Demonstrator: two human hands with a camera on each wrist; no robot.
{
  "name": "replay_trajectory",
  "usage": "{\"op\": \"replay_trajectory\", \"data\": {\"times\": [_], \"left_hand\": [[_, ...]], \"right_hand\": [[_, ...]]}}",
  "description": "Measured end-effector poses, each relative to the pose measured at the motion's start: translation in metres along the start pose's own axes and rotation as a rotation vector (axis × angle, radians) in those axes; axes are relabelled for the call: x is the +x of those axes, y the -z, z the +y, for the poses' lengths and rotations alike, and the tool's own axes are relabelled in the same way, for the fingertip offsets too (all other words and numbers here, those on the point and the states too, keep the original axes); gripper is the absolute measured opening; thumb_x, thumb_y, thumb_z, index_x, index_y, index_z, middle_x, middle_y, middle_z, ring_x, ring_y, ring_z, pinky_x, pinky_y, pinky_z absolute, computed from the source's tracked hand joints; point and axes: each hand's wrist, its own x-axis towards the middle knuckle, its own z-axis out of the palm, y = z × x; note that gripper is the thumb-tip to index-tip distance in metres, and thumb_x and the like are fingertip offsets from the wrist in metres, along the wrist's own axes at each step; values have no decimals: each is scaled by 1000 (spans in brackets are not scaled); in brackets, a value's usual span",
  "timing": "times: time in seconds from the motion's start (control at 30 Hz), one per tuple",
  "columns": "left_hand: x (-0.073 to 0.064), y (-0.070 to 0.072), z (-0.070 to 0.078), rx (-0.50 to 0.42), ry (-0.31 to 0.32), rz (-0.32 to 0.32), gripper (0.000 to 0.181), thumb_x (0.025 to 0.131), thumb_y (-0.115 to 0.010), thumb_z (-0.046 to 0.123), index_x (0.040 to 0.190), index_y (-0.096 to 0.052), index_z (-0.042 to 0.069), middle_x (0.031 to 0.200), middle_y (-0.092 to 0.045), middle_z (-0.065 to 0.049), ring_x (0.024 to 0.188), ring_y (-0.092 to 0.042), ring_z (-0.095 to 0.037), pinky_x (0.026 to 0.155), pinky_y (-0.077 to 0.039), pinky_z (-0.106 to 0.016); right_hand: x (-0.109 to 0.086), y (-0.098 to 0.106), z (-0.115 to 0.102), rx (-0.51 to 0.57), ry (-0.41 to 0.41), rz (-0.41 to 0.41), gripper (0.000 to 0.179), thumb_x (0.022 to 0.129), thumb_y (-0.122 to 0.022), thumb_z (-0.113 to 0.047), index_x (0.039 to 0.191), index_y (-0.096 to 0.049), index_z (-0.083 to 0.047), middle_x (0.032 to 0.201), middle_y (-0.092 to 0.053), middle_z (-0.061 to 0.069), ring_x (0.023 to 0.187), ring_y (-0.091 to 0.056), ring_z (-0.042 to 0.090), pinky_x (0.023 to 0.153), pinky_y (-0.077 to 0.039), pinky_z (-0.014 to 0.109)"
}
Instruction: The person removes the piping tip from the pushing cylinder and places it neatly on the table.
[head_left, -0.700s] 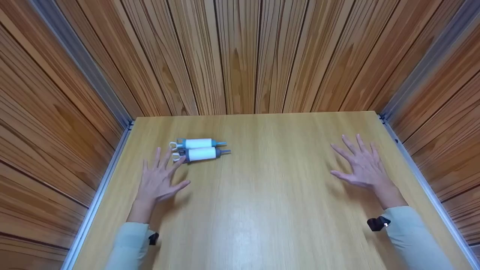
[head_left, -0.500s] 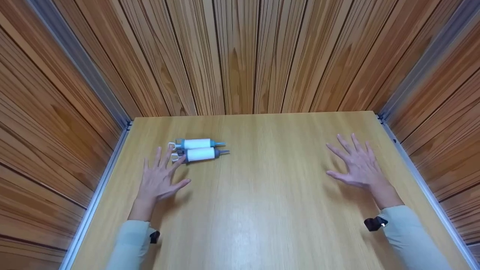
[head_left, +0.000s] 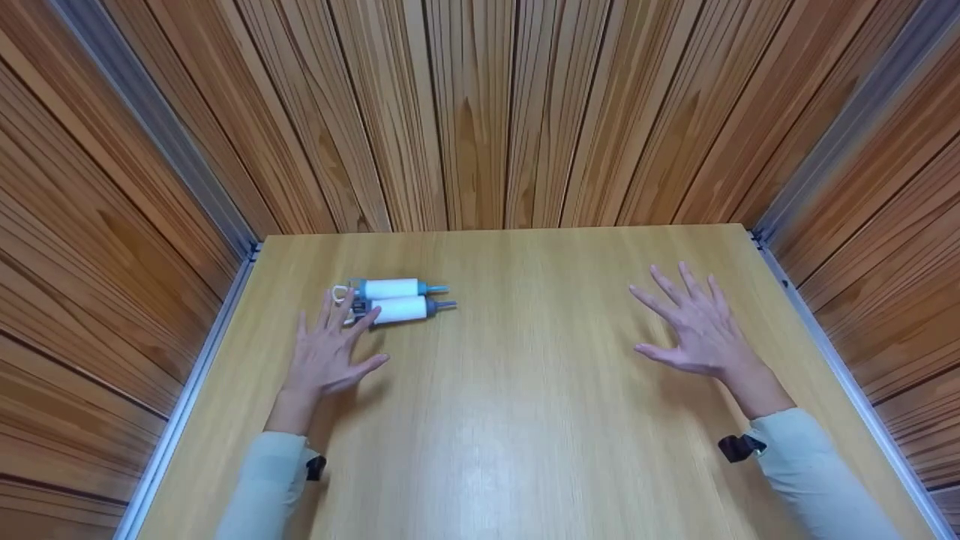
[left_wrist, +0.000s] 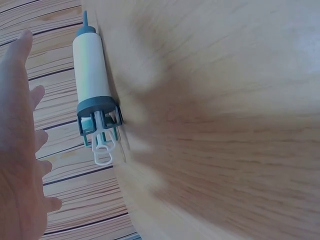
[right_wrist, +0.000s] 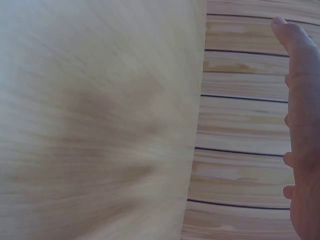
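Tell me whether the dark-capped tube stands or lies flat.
Lies flat: the dark-capped tube stretches sideways on the table, nozzle pointing right.

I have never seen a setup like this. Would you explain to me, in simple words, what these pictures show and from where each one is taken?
There is no robot here: you see a person's bare left hand and right hand, in pale green sleeves. The widest view comes from a camera worn on the head, looking forward and down. The two smaller views come from cameras worn on the wrists.

On the light wooden table lie, side by side, a white syringe-like tube with light blue ends and a similar tube with dark grey-blue ends. Both have thin nozzles. The left hand is spread close to their white loop handles; the right hand is spread over the table's other side. Neither hand holds anything.
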Motion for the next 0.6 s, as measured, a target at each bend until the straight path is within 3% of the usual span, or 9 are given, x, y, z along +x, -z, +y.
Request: {"op": "replay_trajectory", "data": {"times": [0.6], "left_hand": [[18,-7,8,-16,-19,-19,85,100,-60,73,174,-41,36,190,-20,-19,175,-16,-55,133,-18,-88]], "right_hand": [[14,-4,-22,52,71,56,92,86,-80,-61,168,-54,-28,179,-44,22,162,-37,67,123,-24,95]]}}
